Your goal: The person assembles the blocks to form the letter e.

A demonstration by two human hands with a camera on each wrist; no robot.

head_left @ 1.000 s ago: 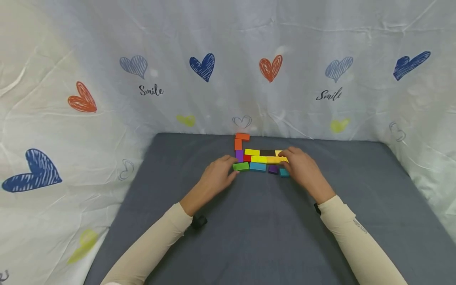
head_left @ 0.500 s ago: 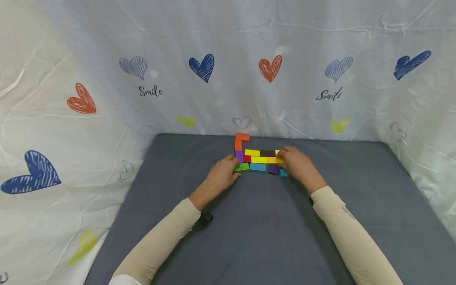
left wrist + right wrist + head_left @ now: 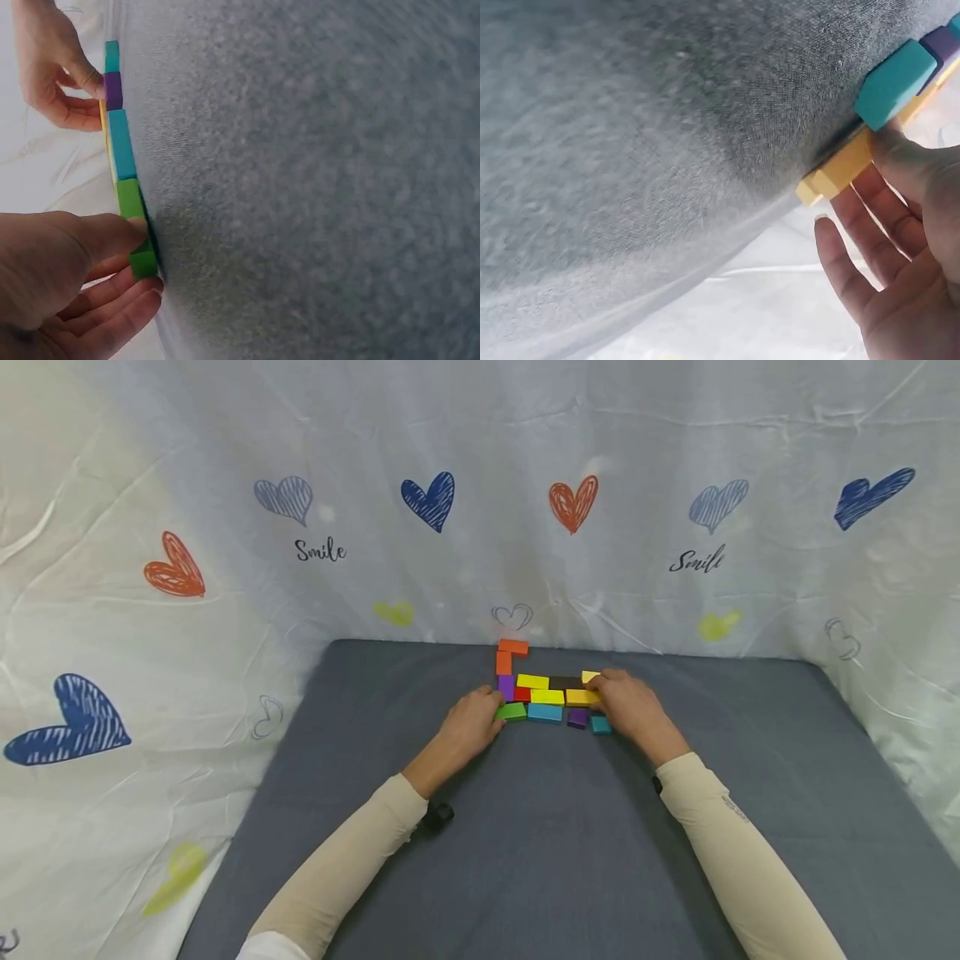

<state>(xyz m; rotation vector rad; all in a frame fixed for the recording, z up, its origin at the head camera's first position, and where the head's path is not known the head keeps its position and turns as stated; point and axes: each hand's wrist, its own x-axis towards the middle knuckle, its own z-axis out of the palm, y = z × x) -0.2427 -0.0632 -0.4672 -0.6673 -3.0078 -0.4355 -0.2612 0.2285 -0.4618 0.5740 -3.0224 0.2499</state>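
Colored rectangular blocks lie in rows at the back of the grey table. My left hand point(image 3: 467, 727) is at the left end of the front row. Its thumb lies on the green block point(image 3: 130, 199), with the fingers curled around the block's end. My right hand point(image 3: 633, 706) holds the golden-yellow block point(image 3: 847, 166) at the right end, thumb on the near side and fingers behind. Beside that thumb sit a teal block point(image 3: 602, 725) and a dark purple block point(image 3: 577, 718). A blue block point(image 3: 545, 712) stands right of the green one. My right hand partly hides a pale yellow block point(image 3: 590, 677).
Behind the front row are yellow blocks point(image 3: 547, 697), a black block point(image 3: 566, 682), a red block point(image 3: 522, 694) and a violet block point(image 3: 506, 687). Two orange blocks point(image 3: 504, 662) form a corner near the back edge. A white heart-printed cloth point(image 3: 480, 568) hangs behind the table.
My left hand has moved right and closed in on the green block. My right hand has shifted slightly left along the golden-yellow block. A narrow gap now shows between that block and its yellow neighbor.
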